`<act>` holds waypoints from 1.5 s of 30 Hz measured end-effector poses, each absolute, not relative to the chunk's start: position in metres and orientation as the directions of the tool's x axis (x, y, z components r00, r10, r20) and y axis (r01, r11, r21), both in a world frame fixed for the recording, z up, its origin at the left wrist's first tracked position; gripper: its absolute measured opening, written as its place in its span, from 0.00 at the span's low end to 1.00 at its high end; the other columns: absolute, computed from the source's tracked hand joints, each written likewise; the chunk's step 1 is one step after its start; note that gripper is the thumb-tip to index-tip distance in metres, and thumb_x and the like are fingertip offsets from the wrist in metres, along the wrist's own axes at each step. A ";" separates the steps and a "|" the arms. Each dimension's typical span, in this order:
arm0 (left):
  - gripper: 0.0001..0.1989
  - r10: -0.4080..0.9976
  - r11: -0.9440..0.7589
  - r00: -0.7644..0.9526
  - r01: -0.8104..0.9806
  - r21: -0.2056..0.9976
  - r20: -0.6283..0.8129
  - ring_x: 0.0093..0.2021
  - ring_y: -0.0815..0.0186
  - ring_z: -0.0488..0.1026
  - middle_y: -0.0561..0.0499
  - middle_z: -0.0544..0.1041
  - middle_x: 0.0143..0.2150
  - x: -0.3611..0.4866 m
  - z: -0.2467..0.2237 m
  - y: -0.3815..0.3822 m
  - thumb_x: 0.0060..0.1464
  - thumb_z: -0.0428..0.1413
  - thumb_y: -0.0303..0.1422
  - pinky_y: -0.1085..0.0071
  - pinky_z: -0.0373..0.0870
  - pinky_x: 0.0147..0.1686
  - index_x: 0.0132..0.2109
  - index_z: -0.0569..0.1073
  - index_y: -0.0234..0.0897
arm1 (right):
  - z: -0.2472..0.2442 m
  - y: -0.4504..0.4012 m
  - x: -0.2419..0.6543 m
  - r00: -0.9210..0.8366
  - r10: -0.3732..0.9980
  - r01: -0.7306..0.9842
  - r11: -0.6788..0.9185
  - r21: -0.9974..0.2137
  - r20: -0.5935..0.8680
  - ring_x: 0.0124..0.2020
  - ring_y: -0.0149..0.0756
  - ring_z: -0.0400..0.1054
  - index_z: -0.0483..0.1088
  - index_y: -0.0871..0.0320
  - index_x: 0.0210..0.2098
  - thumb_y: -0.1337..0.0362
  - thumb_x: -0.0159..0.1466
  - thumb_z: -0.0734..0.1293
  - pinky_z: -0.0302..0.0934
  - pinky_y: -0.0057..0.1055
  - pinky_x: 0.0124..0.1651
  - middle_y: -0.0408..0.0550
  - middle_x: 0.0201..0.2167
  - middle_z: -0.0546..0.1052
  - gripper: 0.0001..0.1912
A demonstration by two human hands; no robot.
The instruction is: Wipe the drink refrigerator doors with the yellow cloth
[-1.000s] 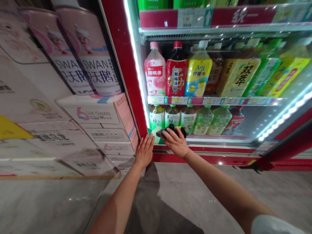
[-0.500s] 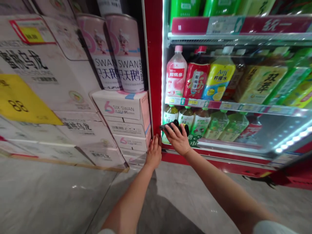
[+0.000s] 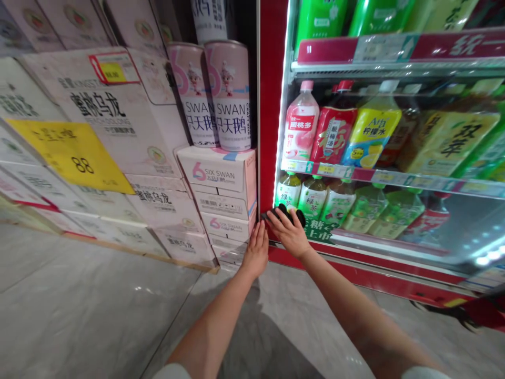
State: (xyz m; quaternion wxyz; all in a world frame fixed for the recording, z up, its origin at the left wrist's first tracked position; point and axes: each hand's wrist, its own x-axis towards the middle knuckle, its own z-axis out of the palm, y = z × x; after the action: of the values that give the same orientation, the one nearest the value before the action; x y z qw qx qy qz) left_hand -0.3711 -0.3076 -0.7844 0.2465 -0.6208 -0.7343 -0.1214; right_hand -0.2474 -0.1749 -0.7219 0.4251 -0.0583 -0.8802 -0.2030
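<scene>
My left hand (image 3: 256,253) lies with its fingers stretched upward over the seam between the stacked SIX SWAN cartons (image 3: 221,173) and the cooler's red frame (image 3: 271,105). Just to its right, my right hand (image 3: 291,234) has its fingers laid over a black object (image 3: 300,217) with rounded parts, whose kind I cannot make out. That object is at the lower left corner of the cooler, in front of the green tea bottles (image 3: 313,199). My palms and the object's underside are hidden.
Two pink SWAN cans (image 3: 231,100) stand on the cartons. White and pink boxes (image 3: 106,116) with a yellow price sign (image 3: 74,157) fill the left. The lit cooler holds bottles such as a pink peach drink (image 3: 302,123) on its shelves. Grey floor tiles (image 3: 98,310) lie below.
The view has shifted left, so the shelves appear farther right. Against the cooler, my right hand and the black object have moved a little down and left, nearer my left hand.
</scene>
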 end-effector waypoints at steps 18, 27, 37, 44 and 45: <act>0.43 0.899 0.044 0.057 0.975 -0.218 0.435 0.77 0.53 0.45 0.36 0.51 0.77 -0.397 -0.768 -0.374 0.59 0.48 0.22 0.55 0.54 0.73 0.76 0.38 0.26 | -0.744 -0.180 -0.263 -0.705 -0.074 0.181 0.943 0.280 0.705 0.71 0.46 0.58 0.72 0.53 0.61 0.70 0.71 0.62 0.38 0.59 0.77 0.47 0.69 0.68 0.20; 0.40 0.926 0.018 0.065 0.977 -0.214 0.371 0.78 0.55 0.44 0.36 0.52 0.77 -0.396 -0.762 -0.382 0.57 0.48 0.22 0.59 0.50 0.74 0.75 0.45 0.24 | -0.770 -0.185 -0.267 -0.722 -0.091 0.154 0.945 0.287 0.686 0.72 0.48 0.56 0.70 0.56 0.63 0.70 0.71 0.62 0.39 0.60 0.77 0.50 0.69 0.67 0.22; 0.41 0.952 -0.025 0.083 0.981 -0.192 0.296 0.78 0.57 0.45 0.41 0.51 0.78 -0.385 -0.766 -0.359 0.57 0.47 0.22 0.59 0.51 0.73 0.76 0.46 0.30 | -0.819 -0.163 -0.237 -0.814 -0.243 0.011 0.902 0.432 0.527 0.72 0.45 0.57 0.73 0.60 0.61 0.72 0.68 0.62 0.52 0.52 0.75 0.50 0.68 0.69 0.22; 0.44 0.948 -0.022 0.078 0.983 -0.184 0.308 0.78 0.56 0.39 0.40 0.45 0.79 -0.361 -0.774 -0.316 0.55 0.52 0.22 0.55 0.46 0.74 0.76 0.45 0.33 | -0.819 -0.104 -0.102 -0.790 -0.272 0.013 0.888 0.460 0.549 0.77 0.31 0.38 0.76 0.51 0.57 0.72 0.72 0.56 0.41 0.33 0.79 0.38 0.67 0.70 0.23; 0.44 0.944 -0.032 0.091 0.982 -0.188 0.317 0.78 0.57 0.39 0.40 0.46 0.79 -0.358 -0.775 -0.312 0.55 0.52 0.22 0.55 0.46 0.74 0.76 0.45 0.34 | -0.817 -0.100 -0.087 -0.790 -0.267 0.026 0.885 0.465 0.552 0.77 0.29 0.37 0.77 0.49 0.56 0.72 0.72 0.55 0.40 0.30 0.78 0.37 0.67 0.70 0.23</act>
State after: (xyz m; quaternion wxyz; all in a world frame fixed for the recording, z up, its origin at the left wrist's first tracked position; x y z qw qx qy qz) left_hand -0.3580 -0.3118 -0.7749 0.1799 -0.7164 -0.6720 -0.0522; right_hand -0.0867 -0.1000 -0.8171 0.3171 0.0658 -0.9176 -0.2307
